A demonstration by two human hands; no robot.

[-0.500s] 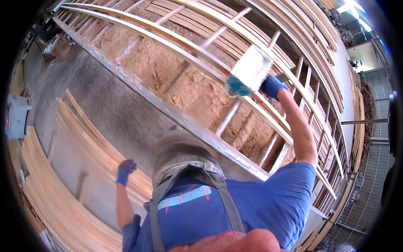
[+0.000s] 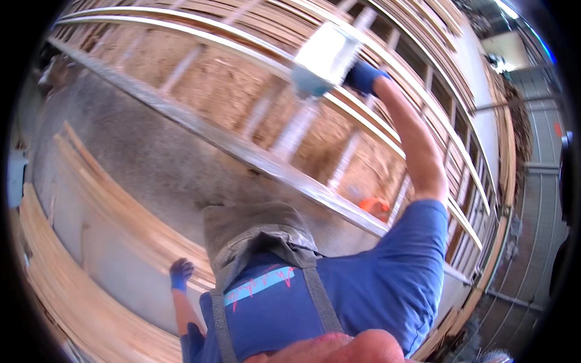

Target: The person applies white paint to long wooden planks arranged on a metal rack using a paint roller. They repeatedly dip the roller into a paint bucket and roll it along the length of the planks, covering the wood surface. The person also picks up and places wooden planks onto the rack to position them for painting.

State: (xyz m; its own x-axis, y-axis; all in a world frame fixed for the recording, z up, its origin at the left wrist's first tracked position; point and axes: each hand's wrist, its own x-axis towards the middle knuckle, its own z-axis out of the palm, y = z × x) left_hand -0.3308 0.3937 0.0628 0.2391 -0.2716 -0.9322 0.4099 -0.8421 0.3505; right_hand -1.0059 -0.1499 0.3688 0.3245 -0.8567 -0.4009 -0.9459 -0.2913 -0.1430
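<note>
My right hand [image 2: 364,76], in a blue glove, is raised on an outstretched arm and grips a blurred white object with a teal end [image 2: 324,55]. The object is up against the wooden frame of studs and rails [image 2: 254,154]. My left hand [image 2: 179,273], also in a blue glove, hangs low beside my hip, fingers loosely curled, holding nothing. It is just over a pile of long pale boards [image 2: 130,224]. My blue shirt, grey suspenders and grey trouser leg fill the lower middle.
The frame lies over sandy-brown sheeting, with a grey concrete floor [image 2: 139,151] beside it. More stacked boards [image 2: 54,278] run along the left. A small orange thing [image 2: 374,206] shows between studs. A corrugated grey wall [image 2: 535,199] stands on the right.
My right hand has carried the white object up and a little to the left along the frame. My left hand has dropped slightly.
</note>
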